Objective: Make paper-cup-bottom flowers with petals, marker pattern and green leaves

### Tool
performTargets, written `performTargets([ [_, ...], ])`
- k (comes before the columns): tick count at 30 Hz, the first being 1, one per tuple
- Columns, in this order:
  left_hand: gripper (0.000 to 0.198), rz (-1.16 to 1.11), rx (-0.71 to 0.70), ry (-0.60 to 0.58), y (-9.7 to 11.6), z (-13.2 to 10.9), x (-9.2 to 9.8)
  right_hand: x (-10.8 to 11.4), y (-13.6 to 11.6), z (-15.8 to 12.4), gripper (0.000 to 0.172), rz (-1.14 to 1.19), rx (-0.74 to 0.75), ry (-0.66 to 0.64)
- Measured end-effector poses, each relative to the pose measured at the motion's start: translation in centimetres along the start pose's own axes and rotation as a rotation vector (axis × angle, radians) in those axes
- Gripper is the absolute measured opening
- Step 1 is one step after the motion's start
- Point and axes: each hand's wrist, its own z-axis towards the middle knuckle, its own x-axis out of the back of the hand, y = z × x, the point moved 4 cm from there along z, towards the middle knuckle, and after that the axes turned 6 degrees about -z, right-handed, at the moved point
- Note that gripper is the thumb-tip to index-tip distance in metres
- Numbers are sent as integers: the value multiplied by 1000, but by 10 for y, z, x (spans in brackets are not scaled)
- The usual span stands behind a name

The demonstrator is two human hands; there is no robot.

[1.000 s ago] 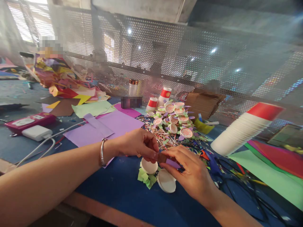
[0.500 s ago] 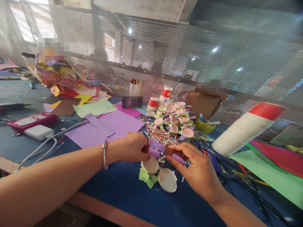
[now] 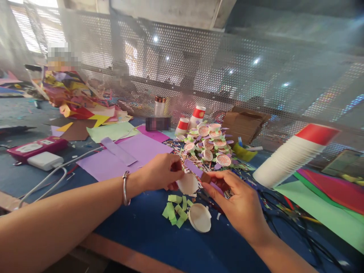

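Sideways, the left hand (image 3: 159, 171) pinches a white disc (image 3: 188, 184).

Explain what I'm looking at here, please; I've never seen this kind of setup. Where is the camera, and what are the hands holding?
There is no machine here: these are a person's bare hands, seen from a camera worn on that person's head, looking forward and down. The left hand, with a silver bracelet at its wrist, holds a shallow round white paper piece. The right hand holds a narrow purple paper strip and a small brown piece I can't identify.

On the dark blue tabletop lie small light-green paper pieces beside a shallow round white paper dish. Farther back are a flat purple paper sheet and a pile of round white, red-printed pieces.
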Motion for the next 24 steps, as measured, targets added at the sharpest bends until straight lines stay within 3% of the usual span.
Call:
performTargets([
  [5,31,-478,101,59,-1,2,-12,0,-1,0,20,-15,5,23],
  [8,32,-689,138,-10,4,-2,-18,-1,-3,0,20,-35,46,10],
  [15,22,-766,150,-182,8,-8,-22,-5,-10,0,19,-24,139,-28],
  [21,28,-782,130,-181,3,-6,-24,-6,-10,-1,20,15,109,-73],
  [24,26,-780,153,-152,0,-5,-23,-6,-5,-1,23,95,14,-87],
])
